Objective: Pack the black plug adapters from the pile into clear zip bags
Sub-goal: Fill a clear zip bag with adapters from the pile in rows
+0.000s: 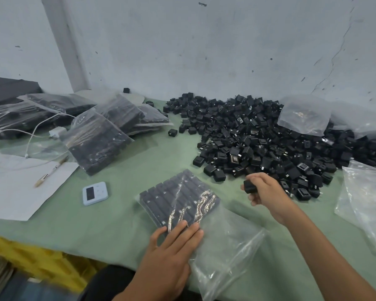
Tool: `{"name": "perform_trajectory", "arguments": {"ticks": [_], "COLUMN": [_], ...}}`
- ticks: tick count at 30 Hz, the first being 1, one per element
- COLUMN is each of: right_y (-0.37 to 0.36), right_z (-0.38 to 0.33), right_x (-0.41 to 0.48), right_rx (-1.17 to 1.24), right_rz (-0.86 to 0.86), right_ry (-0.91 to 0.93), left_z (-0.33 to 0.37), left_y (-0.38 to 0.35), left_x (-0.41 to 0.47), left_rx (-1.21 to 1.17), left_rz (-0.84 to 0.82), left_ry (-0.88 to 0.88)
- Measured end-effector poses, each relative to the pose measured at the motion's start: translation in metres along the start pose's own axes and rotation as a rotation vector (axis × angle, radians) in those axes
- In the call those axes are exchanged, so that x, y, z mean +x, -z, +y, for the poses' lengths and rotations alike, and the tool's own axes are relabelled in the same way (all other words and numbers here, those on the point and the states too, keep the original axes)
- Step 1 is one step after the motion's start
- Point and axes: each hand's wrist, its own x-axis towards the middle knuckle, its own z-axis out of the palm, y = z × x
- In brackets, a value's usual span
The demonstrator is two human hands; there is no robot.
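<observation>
I judge the job to be well under way but far from over. Several filled bags [100,137] lie stacked at my far left on the tabletop [126,216], each packed tight with black adapters. The pile [258,135] against the wall is large, so most of the work is left. A stack of spare bags [365,200] waits at my right, and one more empty one rests on top of the pile.

The bag [224,235] I am filling lies flat in front of me. Neat rows of adapters sit at its far end, while the near end, towards its mouth, is slack and unfilled. It looks roughly half full to me, so there is room for more rows before it can be zipped.

My left hand [174,242] lies flat on this bag, fingers straight, pressing down on the nearest row of adapters through the plastic. My right hand [263,190] is up at the near edge of the pile, fingers curled round one adapter [249,186] and holding it clear of the heap. That adapter is to the right of the bag's packed end and apart from it. It needs to come round to the bag's mouth, just right of my left hand.
</observation>
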Motion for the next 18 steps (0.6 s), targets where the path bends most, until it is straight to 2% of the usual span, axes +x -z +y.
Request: {"name": "perform_trajectory", "arguments": {"ticks": [2, 5, 9, 11, 13, 15, 18], "right_y": [0.016, 0.045, 0.058, 0.047, 0.025, -0.004, -0.044], "right_z": [-0.003, 0.009, 0.037, 0.044, 0.045, 0.044, 0.041], "right_x": [-0.028, -0.079, -0.145, -0.162, -0.169, -0.166, -0.154], "right_rx": [0.204, 0.372, 0.302, 0.233, 0.265, 0.401, 0.681], "right_rz": [-0.009, -0.014, -0.228, -0.384, -0.486, -0.467, -0.318], "right_ry": [-0.021, -0.014, -0.179, -0.26, -0.293, -0.285, -0.302], "left_z": [0.001, 0.001, 0.001, 0.001, 0.001, 0.002, 0.0], "left_y": [0.002, 0.004, 0.004, 0.004, 0.004, 0.005, 0.005], "left_x": [0.0, -0.001, -0.003, -0.003, -0.003, -0.004, -0.005], "left_rx": [0.0, 0.003, 0.045, 0.055, 0.059, 0.055, 0.043], "left_rz": [-0.012, -0.031, -0.072, -0.094, -0.11, -0.124, -0.128], "left_ry": [0.009, 0.019, 0.021, 0.026, 0.029, 0.03, 0.035]}}
